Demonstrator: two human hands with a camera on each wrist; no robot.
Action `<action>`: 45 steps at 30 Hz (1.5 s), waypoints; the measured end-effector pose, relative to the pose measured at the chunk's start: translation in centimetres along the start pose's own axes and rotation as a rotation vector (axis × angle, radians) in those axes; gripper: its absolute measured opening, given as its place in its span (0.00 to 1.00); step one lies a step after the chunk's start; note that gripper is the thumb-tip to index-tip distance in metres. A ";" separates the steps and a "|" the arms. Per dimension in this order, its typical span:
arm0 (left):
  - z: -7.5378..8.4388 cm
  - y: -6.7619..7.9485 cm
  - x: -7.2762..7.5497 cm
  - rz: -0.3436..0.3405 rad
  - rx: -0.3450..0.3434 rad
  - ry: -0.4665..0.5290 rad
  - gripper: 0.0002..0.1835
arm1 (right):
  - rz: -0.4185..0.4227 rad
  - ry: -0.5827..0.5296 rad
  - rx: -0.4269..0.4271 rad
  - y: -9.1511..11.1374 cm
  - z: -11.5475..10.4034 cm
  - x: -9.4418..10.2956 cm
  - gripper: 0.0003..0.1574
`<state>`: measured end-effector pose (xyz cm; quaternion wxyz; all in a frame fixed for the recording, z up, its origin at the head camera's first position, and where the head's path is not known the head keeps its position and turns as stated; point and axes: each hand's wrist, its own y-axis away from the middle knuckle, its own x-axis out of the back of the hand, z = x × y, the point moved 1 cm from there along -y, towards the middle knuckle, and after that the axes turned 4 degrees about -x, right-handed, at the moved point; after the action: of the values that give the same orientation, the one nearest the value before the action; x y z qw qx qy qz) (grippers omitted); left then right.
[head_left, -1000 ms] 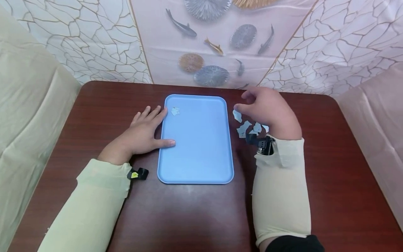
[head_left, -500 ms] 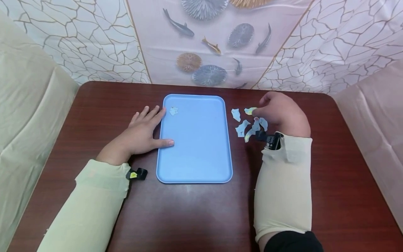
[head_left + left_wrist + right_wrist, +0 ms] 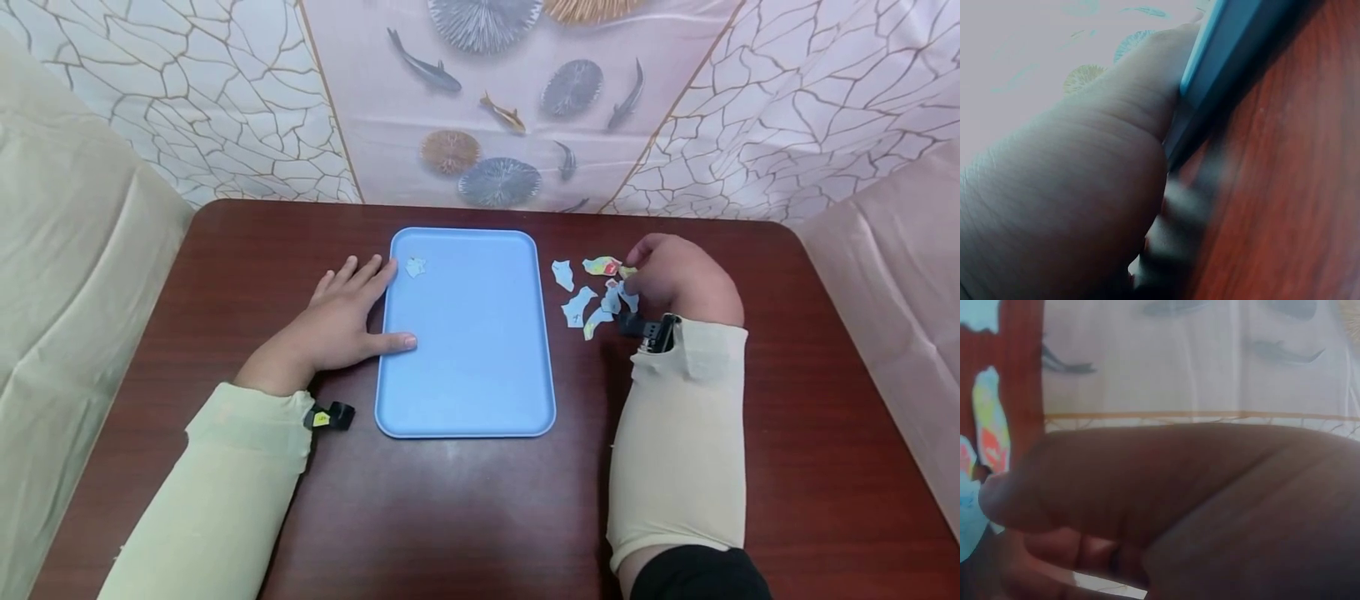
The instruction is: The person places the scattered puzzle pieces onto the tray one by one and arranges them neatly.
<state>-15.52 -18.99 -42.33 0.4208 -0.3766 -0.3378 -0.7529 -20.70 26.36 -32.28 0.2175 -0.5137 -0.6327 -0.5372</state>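
Observation:
My left hand [image 3: 330,329] lies flat with spread fingers, its fingertips and thumb over the left rim of a light blue tray [image 3: 465,358]. In the left wrist view, the thumb [image 3: 1097,144] reaches onto the tray's edge [image 3: 1204,56]. A small pale paper piece [image 3: 416,266] lies in the tray's upper left. My right hand [image 3: 686,279] bends over several torn-looking paper pieces [image 3: 577,307] right of the tray. Its thumb and index finger stand apart around a yellowish piece [image 3: 628,272]. In the right wrist view, the thumb tip meets a pale blue piece [image 3: 967,519].
The dark red-brown table [image 3: 435,517] carries everything. Behind it hangs a patterned cloth [image 3: 517,108], with pale covered surfaces [image 3: 67,292] at both sides. A red and yellow printed piece [image 3: 602,266] lies near the right hand. Small cameras [image 3: 330,415] are strapped at both wrists.
My right hand has moved right, away from the tray, and slightly toward me, uncovering more paper pieces, among them the red and yellow one. The left hand stays on the tray's rim.

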 end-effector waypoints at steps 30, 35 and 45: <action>0.3 0.0 0.1 0.005 -0.003 0.006 0.68 | -0.049 0.021 0.026 -2.3 1.6 -1.5 0.12; 0.3 0.0 0.1 0.003 -0.001 0.005 0.68 | -0.036 0.021 0.024 -2.2 1.6 -1.4 0.12; 0.2 0.0 0.1 0.003 0.003 0.006 0.68 | 0.031 -0.007 0.021 -1.2 0.6 -0.6 0.13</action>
<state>-15.50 -18.87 -42.15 0.4237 -0.3742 -0.3370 -0.7529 -21.36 26.78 -33.58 0.2288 -0.5231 -0.6310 -0.5252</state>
